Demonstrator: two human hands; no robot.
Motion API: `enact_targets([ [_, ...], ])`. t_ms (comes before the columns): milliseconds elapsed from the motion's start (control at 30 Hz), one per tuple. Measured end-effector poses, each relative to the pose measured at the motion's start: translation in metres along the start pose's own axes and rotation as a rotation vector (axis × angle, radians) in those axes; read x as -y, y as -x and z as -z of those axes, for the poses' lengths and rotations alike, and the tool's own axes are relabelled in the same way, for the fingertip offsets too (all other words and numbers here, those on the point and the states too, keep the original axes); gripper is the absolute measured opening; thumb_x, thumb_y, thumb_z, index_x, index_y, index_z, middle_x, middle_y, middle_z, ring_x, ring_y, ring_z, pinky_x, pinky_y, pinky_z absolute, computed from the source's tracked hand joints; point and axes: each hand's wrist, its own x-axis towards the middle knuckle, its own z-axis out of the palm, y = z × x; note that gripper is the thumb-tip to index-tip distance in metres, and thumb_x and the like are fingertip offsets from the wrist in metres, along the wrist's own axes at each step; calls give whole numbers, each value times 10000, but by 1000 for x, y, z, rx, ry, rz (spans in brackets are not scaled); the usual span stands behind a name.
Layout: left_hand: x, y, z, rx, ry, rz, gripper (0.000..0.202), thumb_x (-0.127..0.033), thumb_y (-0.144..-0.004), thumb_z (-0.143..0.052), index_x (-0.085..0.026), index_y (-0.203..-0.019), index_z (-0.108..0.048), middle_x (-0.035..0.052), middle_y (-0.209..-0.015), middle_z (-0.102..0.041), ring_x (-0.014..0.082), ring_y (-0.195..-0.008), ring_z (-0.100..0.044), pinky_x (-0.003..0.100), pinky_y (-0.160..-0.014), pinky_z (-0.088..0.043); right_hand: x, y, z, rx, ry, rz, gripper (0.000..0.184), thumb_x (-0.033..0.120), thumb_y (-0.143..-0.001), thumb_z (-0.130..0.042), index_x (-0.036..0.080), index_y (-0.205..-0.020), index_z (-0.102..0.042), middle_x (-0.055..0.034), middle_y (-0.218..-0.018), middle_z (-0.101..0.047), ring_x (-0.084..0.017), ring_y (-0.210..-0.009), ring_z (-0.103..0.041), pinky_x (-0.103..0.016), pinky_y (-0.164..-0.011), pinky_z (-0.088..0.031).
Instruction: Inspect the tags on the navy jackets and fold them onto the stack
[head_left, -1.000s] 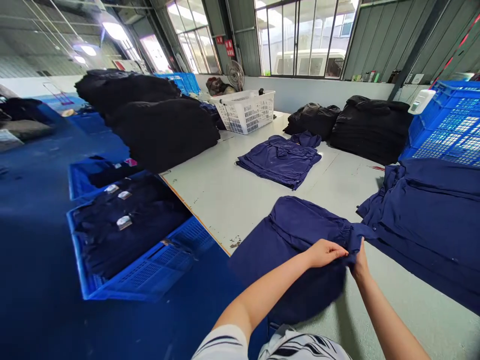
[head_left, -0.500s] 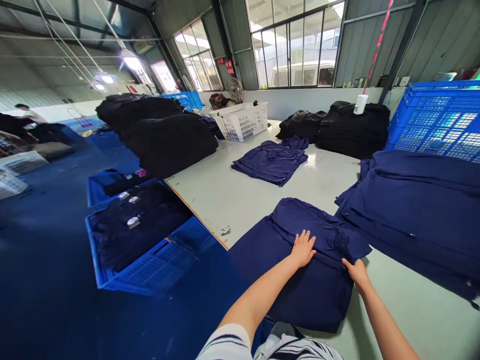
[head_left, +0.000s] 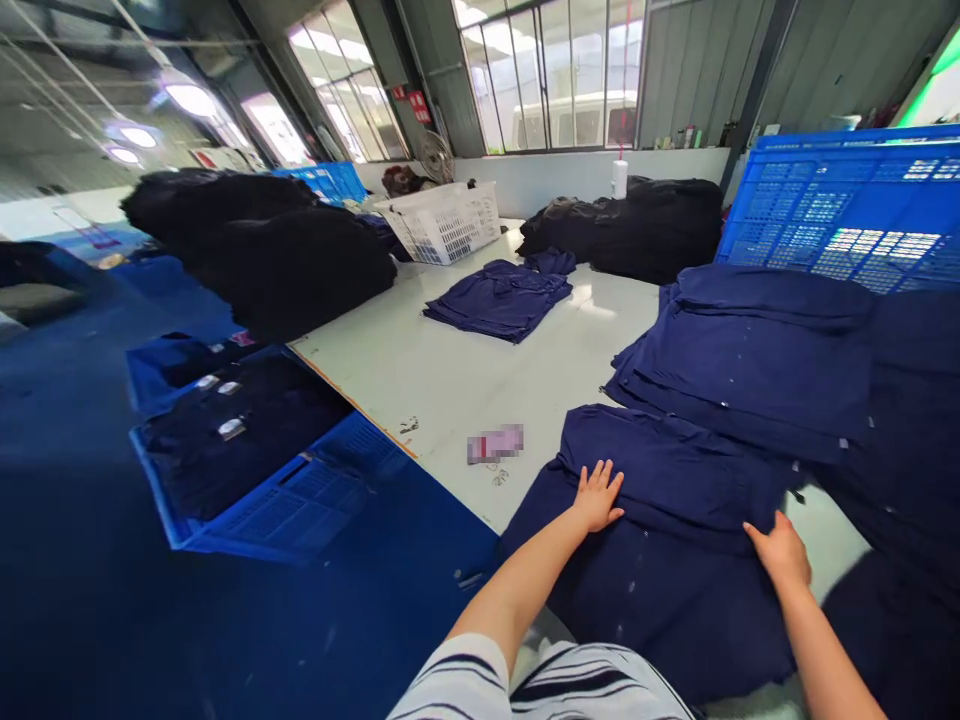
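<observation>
Low blue crate [head_left: 292, 500] sits below the table's [head_left: 450, 400] L edge, holding dark folded clothes [head_left: 240, 430] w/ white tags (print too small to read). A 2nd blue crate [head_left: 161, 375] behind it holds more dark cloth. Along the table's far L edge lie big black bundles [head_left: 285, 270], and a white basket [head_left: 442, 225] stands at the far end, contents hard to make out.

Mid-table: small folded navy pile [head_left: 499, 300]. Nearer the L edge lies a loose blurred tag [head_left: 495, 443], pinkish, unreadable.

Navy garment [head_left: 660, 590] lies spread at the table's near edge, right by the person's striped shirt [head_left: 540, 690]. L hand [head_left: 598, 497] is open, fingers spread, pressing flat on it. R hand [head_left: 780, 553] is open too, resting at its R side, well apart from the L, not clamped on anything.

Further R: tall navy stack [head_left: 742, 360], w/ big blue crate [head_left: 840, 215] behind it.

Risks: garment could slide off the near edge if dragged toward the body; the stack could slump onto it if bumped; a sleeve sweep could knock the loose tag to the floor.
</observation>
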Motion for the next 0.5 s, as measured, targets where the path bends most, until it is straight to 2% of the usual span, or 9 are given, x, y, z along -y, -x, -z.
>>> enact_targets([
  [67,-13,0,-9,-22,-16,55,800,-492,-872,-569,-228,-1542,-220,173,-1619,-123,349,-1490,-111,620,-1162,-131,-1,7,1,-78,163,32,757,429,-797,-598,138,-1463,-385,-255,-1496,-379,-414,-1378,-371,-584,-1082,-353],
  [100,-17,1,-12,-39,-24,80,783,-488,-881,-555,-226,-1541,-224,167,-1619,-132,342,-1490,-114,614,-1165,-131,1,13,-3,-91,264,119,705,394,-844,-547,138,-1474,-365,-241,-1538,-314,-400,-1424,-291,-600,-1114,-288],
  [167,-20,1,-16,-66,-37,104,737,-476,-903,-523,-238,-1538,-234,144,-1618,-165,319,-1491,-133,588,-1176,-137,6,24,-15,36,375,313,604,360,-899,-476,180,-1468,-381,-179,-1573,-280,-347,-1470,-191,-593,-1147,-216],
  [233,-18,0,-17,-78,-49,106,711,-465,-914,-507,-256,-1537,-237,123,-1614,-200,300,-1489,-157,559,-1184,-150,8,36,-30,171,434,387,568,385,-923,-453,220,-1464,-399,-138,-1579,-287,-332,-1478,-168,-619,-1147,-174],
  [333,-15,0,-18,-89,-75,97,702,-453,-917,-502,-278,-1539,-227,105,-1609,-226,294,-1484,-181,544,-1183,-162,-1,51,-41,235,511,401,556,416,-931,-458,277,-1466,-404,-87,-1591,-278,-315,-1478,-177,-622,-1154,-125],
  [400,-20,0,-19,-89,-92,90,697,-454,-916,-501,-283,-1537,-234,102,-1609,-229,299,-1479,-192,548,-1178,-167,-14,55,-38,224,541,413,555,428,-932,-460,304,-1469,-397,-55,-1599,-261,-293,-1479,-181,-592,-1167,-116],
  [500,-44,2,-23,-93,-100,60,701,-484,-904,-513,-254,-1524,-281,127,-1607,-224,328,-1465,-213,557,-1160,-195,-36,52,-16,216,545,416,571,447,-921,-475,318,-1472,-391,-28,-1597,-271,-271,-1477,-199,-560,-1179,-126],
])
